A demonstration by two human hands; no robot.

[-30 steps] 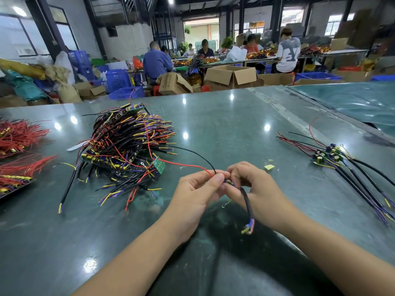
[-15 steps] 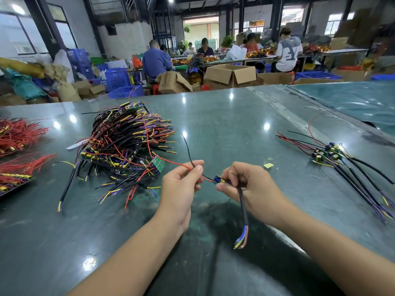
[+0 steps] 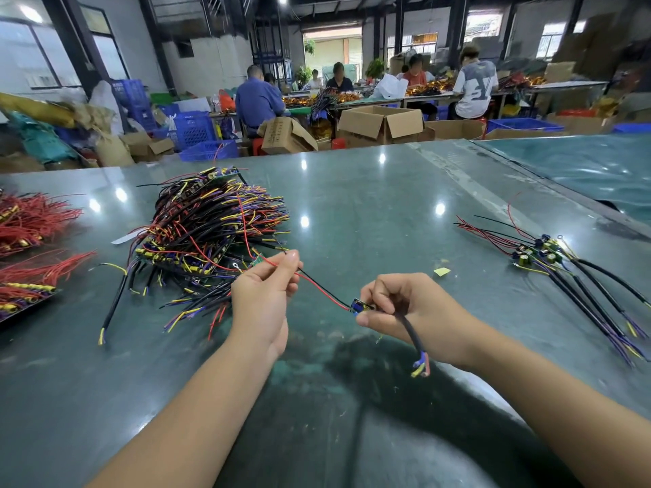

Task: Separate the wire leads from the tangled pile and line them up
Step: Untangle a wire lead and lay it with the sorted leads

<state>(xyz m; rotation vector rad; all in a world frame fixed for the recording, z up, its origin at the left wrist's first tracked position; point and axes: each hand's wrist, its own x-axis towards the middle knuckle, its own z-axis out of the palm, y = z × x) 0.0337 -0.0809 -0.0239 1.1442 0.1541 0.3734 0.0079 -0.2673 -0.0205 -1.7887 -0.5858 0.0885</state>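
No text can be read: the cardboard box (image 3: 286, 134) beyond the worktop bears dark print too blurred to make out, and the large pale mark on a seated person's shirt (image 3: 473, 89) stays unclear

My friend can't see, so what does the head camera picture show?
Two hands hold one wire lead above a green table: the left hand pinches its thin red and black wires, and the right hand grips its small board end. A tangled pile lies to the left, a lined-up row to the right.
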